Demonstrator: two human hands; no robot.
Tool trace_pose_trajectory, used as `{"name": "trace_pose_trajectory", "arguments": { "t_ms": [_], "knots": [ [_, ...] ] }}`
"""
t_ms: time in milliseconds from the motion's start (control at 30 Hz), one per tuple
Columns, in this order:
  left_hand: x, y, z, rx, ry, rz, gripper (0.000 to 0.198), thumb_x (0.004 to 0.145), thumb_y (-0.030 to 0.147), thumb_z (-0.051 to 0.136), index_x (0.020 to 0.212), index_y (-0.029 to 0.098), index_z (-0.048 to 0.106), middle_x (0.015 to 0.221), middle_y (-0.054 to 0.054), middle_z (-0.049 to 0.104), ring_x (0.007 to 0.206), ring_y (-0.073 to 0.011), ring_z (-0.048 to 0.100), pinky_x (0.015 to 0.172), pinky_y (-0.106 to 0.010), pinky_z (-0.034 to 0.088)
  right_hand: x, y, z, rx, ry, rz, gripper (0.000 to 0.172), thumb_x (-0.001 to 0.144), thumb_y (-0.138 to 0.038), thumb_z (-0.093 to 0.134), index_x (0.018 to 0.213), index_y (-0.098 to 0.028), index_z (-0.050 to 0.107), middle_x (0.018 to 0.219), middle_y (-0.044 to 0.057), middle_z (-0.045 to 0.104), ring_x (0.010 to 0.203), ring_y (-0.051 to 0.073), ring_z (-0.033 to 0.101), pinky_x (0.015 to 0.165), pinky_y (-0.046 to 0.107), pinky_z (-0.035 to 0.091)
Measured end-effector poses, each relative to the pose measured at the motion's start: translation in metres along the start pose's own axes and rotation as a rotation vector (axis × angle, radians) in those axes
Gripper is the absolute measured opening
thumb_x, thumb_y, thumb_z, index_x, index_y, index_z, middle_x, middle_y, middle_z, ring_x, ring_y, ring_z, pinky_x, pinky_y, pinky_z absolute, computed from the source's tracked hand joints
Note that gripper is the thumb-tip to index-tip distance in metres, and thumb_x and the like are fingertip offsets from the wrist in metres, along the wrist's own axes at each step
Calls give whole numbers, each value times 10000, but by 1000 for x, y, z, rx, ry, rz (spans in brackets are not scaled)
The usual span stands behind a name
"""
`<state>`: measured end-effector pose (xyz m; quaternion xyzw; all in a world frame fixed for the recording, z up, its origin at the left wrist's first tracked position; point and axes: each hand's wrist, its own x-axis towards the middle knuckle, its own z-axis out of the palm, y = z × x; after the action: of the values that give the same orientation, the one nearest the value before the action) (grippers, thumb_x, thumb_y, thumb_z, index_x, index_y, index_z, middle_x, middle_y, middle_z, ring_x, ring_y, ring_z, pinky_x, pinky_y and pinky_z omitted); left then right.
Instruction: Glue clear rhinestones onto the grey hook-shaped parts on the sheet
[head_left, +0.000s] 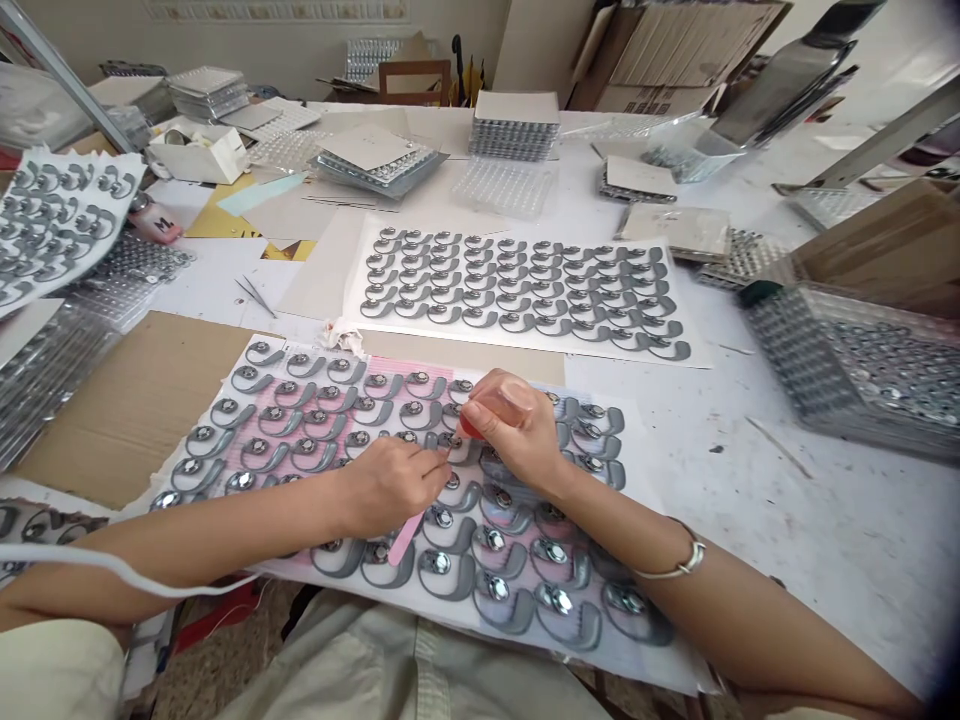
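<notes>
My right hand (517, 435) grips a small soft bottle of reddish liquid (501, 405), tilted with its tip down over one grey curved piece. Close beside it, my left hand (394, 487) is closed, with a flat pink stick (406, 540) jutting out below the fingers. Both hands hover over or rest on a sheet (645, 440) laid with rows of grey hook-shaped pieces (446, 575), each bearing a round shiny stone or metal disc. What lies right at my left fingertips is too small to make out.
A second sheet with similar grey pieces (517, 290) lies beyond. Tweezers (255, 297) and crumpled tissue (343, 337) sit to the left, near brown cardboard (142, 400). Clear trays of shiny stones (885, 370) stand at right. A labelled bottle (155, 220) is at far left.
</notes>
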<state>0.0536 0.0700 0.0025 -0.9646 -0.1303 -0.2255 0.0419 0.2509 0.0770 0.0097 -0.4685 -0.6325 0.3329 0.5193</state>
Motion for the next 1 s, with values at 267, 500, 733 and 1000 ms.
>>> {"name": "trace_pose_trajectory", "arguments": {
  "t_ms": [267, 500, 733, 1000],
  "knots": [
    [0, 0, -1, -21, 36, -4, 250, 942, 72, 398, 885, 73, 641, 840, -112, 717, 721, -167, 705, 601, -275, 604, 1, 1, 0, 0, 9, -29, 298, 815, -434, 663, 652, -201, 574, 616, 16, 593, 609, 159, 568, 586, 307, 463],
    [-1, 0, 1, -3, 9, -5, 268, 954, 93, 387, 880, 80, 644, 825, -124, 710, 721, -172, 703, 575, -267, 592, 0, 3, 0, -13, 1, -47, 306, 817, -452, 659, 659, -200, 583, 640, 20, 583, 606, 158, 562, 590, 316, 454],
    [-4, 0, 3, -23, -49, -8, 261, 952, 95, 388, 903, 87, 645, 867, -137, 709, 732, -166, 700, 633, -272, 600, 0, 2, 1, -4, 9, -7, 305, 814, -462, 665, 667, -207, 586, 613, 13, 592, 587, 155, 561, 569, 304, 453],
    [1, -1, -1, -1, 42, -1, 275, 957, 84, 389, 874, 70, 651, 808, -112, 711, 648, -160, 684, 554, -269, 590, 0, 2, 0, -20, 12, -84, 276, 825, -427, 660, 671, -208, 593, 643, 21, 589, 611, 163, 564, 584, 319, 460]
  ]
}}
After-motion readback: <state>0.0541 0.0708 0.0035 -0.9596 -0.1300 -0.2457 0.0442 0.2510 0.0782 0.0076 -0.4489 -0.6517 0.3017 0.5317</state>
